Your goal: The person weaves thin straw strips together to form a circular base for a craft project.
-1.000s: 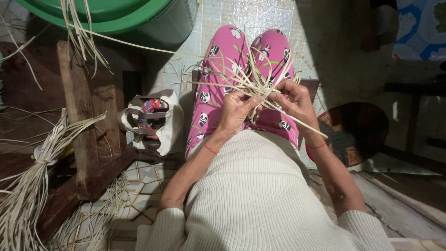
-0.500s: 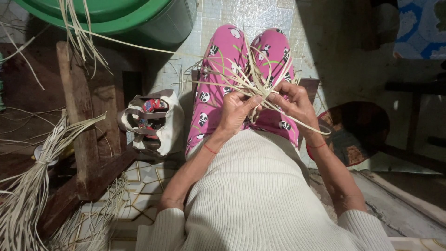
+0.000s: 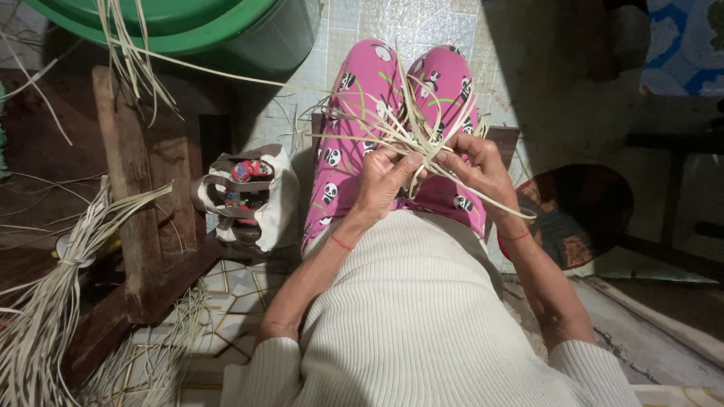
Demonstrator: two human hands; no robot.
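Note:
Over my lap in pink patterned trousers (image 3: 354,98), both hands work a loose knot of pale straw strips (image 3: 392,124). My left hand (image 3: 385,177) pinches the crossing strips from the left, thumb on top. My right hand (image 3: 479,166) grips the same cluster from the right, with one long strip trailing out past its wrist. The strips fan outward over my knees, and where they cross between my fingers is partly hidden.
A green tub (image 3: 188,26) stands at the top left with strips hanging from it. A tied bundle of straw (image 3: 53,301) lies at the left beside a wooden frame (image 3: 132,196). A cloth bag (image 3: 253,196) sits on the tiled floor. A round dark tray (image 3: 577,215) is at my right.
My right hand has shifted slightly and the long strip trailing past its wrist has bent a little. Both hands stay on the straw cluster.

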